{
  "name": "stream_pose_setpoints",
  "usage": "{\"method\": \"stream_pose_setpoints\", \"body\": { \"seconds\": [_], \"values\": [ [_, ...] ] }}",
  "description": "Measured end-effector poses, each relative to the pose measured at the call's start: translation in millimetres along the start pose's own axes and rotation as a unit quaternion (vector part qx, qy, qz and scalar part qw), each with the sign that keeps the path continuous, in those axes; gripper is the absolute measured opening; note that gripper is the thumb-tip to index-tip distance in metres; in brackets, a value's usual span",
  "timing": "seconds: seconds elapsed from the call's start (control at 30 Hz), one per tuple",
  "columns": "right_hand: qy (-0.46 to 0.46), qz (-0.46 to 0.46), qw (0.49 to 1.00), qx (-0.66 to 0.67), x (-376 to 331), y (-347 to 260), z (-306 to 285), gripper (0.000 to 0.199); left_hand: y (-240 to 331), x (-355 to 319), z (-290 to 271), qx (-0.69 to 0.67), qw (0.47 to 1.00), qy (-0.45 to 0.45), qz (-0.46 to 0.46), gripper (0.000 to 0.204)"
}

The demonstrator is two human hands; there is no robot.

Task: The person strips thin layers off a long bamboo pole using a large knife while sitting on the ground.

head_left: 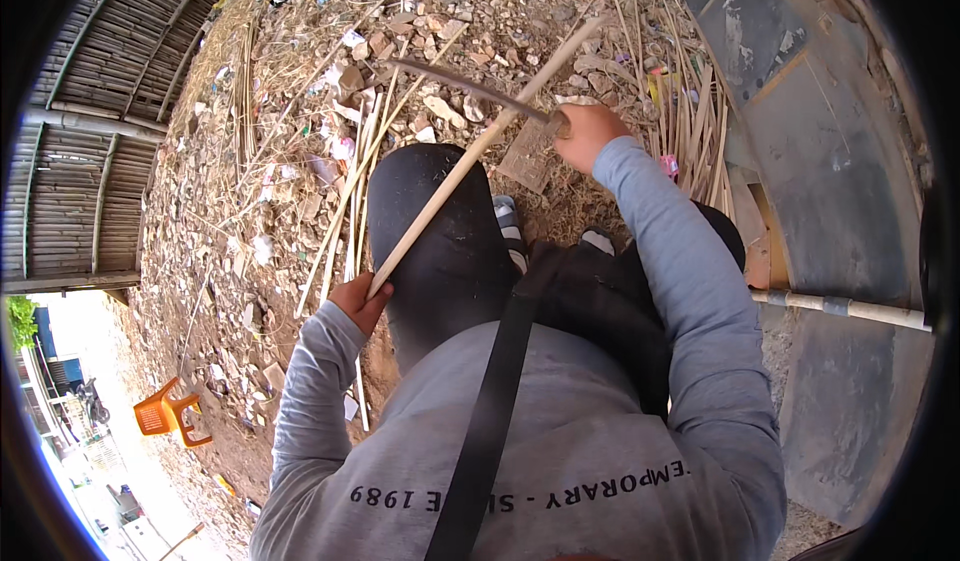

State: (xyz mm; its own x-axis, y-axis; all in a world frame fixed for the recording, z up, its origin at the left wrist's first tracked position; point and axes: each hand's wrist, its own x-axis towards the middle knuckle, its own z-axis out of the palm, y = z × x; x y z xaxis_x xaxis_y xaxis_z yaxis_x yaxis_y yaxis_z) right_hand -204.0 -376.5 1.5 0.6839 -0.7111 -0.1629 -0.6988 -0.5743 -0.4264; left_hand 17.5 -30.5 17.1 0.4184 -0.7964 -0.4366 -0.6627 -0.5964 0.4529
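A long pale bamboo strip point(448, 183) slants from lower left to upper right across my lap, over my left knee. My left hand point(362, 304) is closed round its near end. My right hand point(590, 137) is closed round the handle of a long-bladed knife point(455, 83), most of the handle hidden by my fingers. The dark, slightly curved blade points left and crosses the bamboo strip in its far half. Whether the edge bites into the strip, I cannot tell. Below the crossing lies a flat brownish block point(525, 159) on the ground by my feet.
Several split bamboo strips point(352, 196) lie left of my knee, and another bundle point(706, 126) lies at the right. Rubble and litter point(270, 251) cover the ground. Grey panels point(830, 191) stand at the right, a bamboo wall point(70, 196) and an orange plastic chair point(168, 414) at the left.
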Motion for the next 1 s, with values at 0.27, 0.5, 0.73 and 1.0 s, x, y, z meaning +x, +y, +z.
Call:
{"method": "stream_pose_setpoints", "body": {
  "seconds": [0.27,0.5,0.73,1.0],
  "values": [
    [0.051,0.035,0.997,0.052,15,29,9,0.028,-1,1,7,-0.108,0.993,-0.023,0.036,0.029],
    [0.004,-0.065,0.998,-0.009,-10,-13,2,0.020,0,-10,-1,-0.119,0.992,-0.046,0.002,0.028],
    [0.066,0.040,0.996,0.033,3,36,-2,0.033,5,-4,-3,-0.082,0.996,-0.043,0.009,0.030],
    [-0.020,0.013,1.000,-0.003,0,16,6,0.032,19,-8,10,0.082,0.994,0.060,0.027,0.032]
  ]
}}
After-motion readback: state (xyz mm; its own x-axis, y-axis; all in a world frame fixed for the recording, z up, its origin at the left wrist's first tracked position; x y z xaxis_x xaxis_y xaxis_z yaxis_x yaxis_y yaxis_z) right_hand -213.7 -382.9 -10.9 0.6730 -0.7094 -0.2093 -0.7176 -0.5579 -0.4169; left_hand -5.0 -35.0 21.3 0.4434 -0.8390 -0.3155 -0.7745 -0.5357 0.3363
